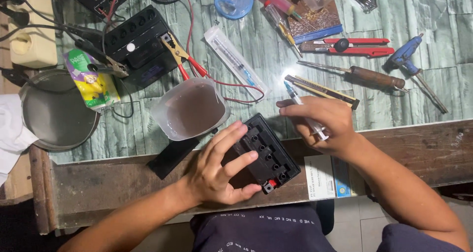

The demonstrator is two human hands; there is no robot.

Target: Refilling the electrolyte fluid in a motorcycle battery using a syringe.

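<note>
The left hand (217, 170) is nearest to the camera. It rests on a small black rectangular battery with a row of round filler holes on top (268, 153). Its fingers (231, 136) are spread and half curled; the fingertips touch the top of the battery and the thumb presses its near side, so the hand steadies it more than it grips it. The battery lies tilted across the front edge of the worn wooden bench (419, 151), and a small red terminal shows at its near corner.

Just right of the battery, the right hand (322, 121) is closed around a thin clear plastic syringe with a blue tip (300, 104). The tip points up and away from the battery, and the fingers wrap the barrel firmly.

Just left of the battery stands a translucent plastic tub with clear liquid in it (189, 109). Touching the tub on its near side, a flat black strip (172, 156) lies on the wood. Behind the tub, further from the battery, is a second, larger black battery (138, 45) with a red and a black clamp on it, and a sealed syringe in a clear packet (236, 62) lies beside them.

Far right of the small battery lie a wooden-handled soldering iron (374, 77), a red utility knife (352, 47) and a blue tool with a metal tip (409, 57). Far left are a round metal lid (54, 114) and a green pouch (91, 79).
</note>
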